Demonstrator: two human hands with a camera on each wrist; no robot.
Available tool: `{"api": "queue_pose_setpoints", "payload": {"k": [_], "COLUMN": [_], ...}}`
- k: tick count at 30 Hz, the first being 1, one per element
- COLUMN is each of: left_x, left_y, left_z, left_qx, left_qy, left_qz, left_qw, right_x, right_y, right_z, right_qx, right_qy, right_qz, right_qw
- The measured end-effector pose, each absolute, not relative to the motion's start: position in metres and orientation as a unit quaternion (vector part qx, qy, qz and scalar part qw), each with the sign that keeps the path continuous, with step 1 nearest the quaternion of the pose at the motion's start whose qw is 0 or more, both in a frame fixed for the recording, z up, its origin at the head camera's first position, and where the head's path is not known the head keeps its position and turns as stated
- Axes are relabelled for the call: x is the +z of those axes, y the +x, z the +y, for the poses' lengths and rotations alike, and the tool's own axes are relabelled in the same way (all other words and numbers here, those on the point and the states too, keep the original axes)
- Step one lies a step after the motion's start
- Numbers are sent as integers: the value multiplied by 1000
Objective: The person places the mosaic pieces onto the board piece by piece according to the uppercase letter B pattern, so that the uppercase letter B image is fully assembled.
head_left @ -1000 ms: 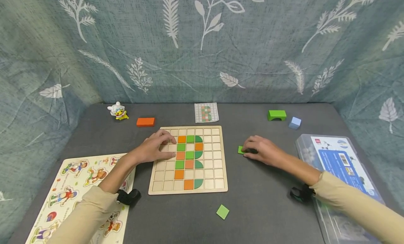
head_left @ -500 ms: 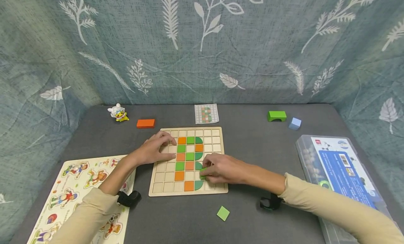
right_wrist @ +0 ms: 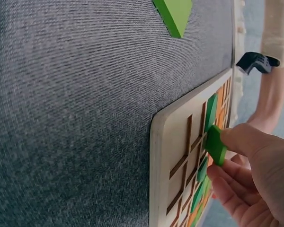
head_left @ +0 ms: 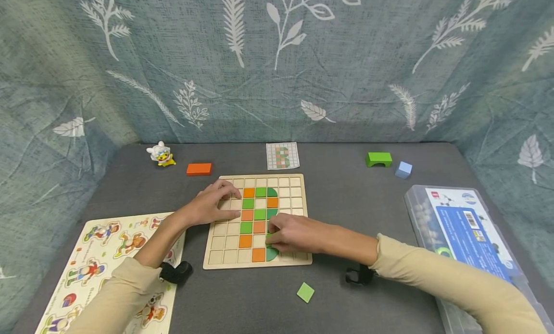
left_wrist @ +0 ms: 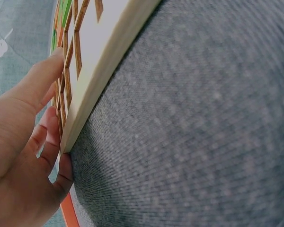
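Note:
My right hand [head_left: 296, 233] pinches a green square tile [right_wrist: 215, 145] between thumb and fingers. The tile stands tilted over a cell of the wooden grid board [head_left: 218, 256], just above a dark green rounded tile [head_left: 272, 254] in the head view. Orange, green and dark green tiles lie in the board's middle columns; my right fingers hide some of them. Over the board's left side, my left hand [head_left: 210, 203] rests with thumb and fingers spread apart. In the left wrist view its fingertips touch the board's surface and edge [left_wrist: 92, 90].
A loose light green tile [head_left: 305, 292] lies in front of the board. Behind it is a small pattern card [head_left: 283, 155]. A picture puzzle board [head_left: 97, 247] is at left, a clear plastic box [head_left: 426, 218] at right. Blocks [head_left: 378, 159] and a figurine [head_left: 161, 154] stand at the back.
My right hand has picked the green tile off the table right of the board and carried it left onto the board's lower middle. My left hand has stayed put.

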State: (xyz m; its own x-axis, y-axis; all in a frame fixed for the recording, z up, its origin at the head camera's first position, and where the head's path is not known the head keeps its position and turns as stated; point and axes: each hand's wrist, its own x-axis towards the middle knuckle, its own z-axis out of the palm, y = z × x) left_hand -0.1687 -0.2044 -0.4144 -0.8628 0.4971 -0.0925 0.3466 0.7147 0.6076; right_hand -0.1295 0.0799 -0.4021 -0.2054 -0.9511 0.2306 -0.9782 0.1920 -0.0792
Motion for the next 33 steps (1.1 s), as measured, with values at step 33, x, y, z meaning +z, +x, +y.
{"api": "queue_pose_setpoints", "payload": {"k": [33], "left_x": [-415], "left_y": [-169], "left_z": [-205], "left_qx": [298], "left_qy": [233], "left_qz": [917], "left_qw": [126], "right_x": [-420], "right_y": [-71], "right_z": [148], "right_qx": [195], "right_qy": [640], "right_qz": [-743], "right_qw": [-8]}}
